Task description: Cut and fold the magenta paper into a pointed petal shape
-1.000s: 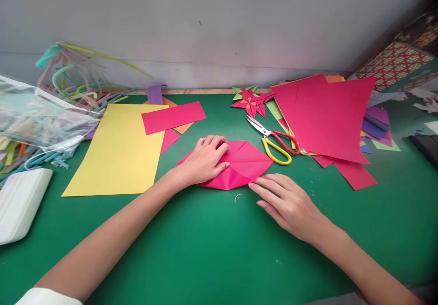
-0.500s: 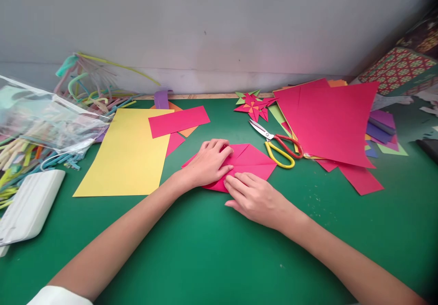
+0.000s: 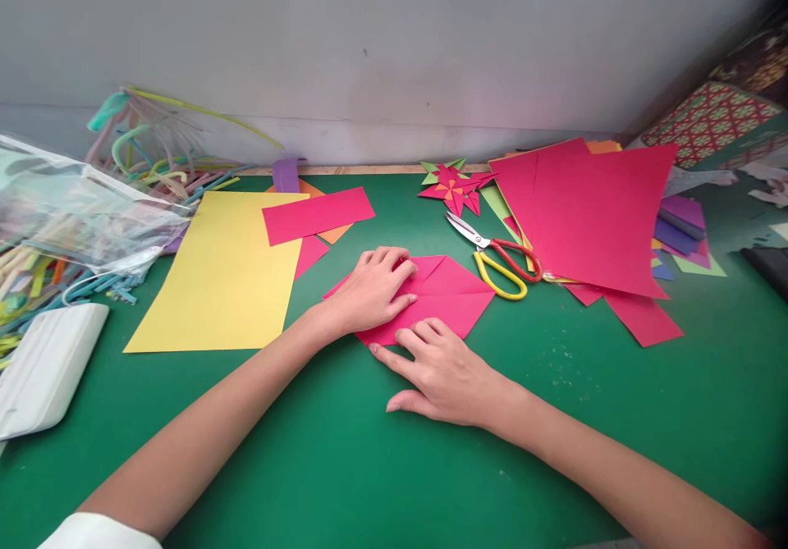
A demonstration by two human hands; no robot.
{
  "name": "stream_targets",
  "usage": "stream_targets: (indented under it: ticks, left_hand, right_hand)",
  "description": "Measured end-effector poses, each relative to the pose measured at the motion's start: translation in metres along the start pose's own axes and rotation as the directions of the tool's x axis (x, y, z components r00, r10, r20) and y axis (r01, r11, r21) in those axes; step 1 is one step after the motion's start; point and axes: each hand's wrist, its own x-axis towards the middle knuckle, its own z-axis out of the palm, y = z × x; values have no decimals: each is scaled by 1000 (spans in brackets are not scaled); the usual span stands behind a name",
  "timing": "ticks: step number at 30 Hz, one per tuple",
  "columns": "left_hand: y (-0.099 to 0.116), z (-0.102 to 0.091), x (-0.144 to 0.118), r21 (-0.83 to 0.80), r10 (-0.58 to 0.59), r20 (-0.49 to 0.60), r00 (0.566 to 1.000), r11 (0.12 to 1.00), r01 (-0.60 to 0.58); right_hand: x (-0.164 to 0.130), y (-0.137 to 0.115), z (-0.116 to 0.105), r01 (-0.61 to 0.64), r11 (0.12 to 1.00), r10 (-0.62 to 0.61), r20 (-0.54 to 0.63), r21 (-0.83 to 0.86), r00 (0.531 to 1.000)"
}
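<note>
A folded red sheet of paper lies flat on the green table, with crease lines across its right part. My left hand rests on its left half, fingers a little bent and spread, pressing it down. At the paper's near edge is my right hand, its fingers apart and its thumb out over the table; the fingertips touch the edge. Just right of the paper lie scissors with one red and one yellow handle. Part of the red paper is hidden under my left hand.
Left of my hands lies a yellow sheet with a red strip over its corner. Folded paper stars and a stack of red sheets sit at the back. Pipe cleaners, a plastic bag and a white device fill the left.
My right hand has slid toward me along the paper's near edge and its fingers have spread. My left hand stays on the paper. The whole view has shifted slightly.
</note>
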Motion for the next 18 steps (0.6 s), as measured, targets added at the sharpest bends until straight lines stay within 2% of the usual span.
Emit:
stream_targets:
  ticks: [4,8,11,15,18]
  left_hand:
    - [0,-1,0,7,2,4,1000,1000,-2]
    - [0,-1,0,10,2,4,1000,1000,-2]
    - [0,0,1,7,-1,2,1000,1000,1]
    - [0,0,1,15,-3,0,1000,1000,3]
    - [0,0,1,19,2,1,1000,1000,-2]
  right_hand:
    - [1,0,-4,-29,984,29,3,174,1000]
    - [0,1,-3,-152,928,184,-64,341,981]
    - [2,-2,3,-191,948,214,-67,253,975]
    - [5,-13,8,-106,994,108,-49,41,993]
    - [5,-21,7,-84,996,85,-38,44,996]
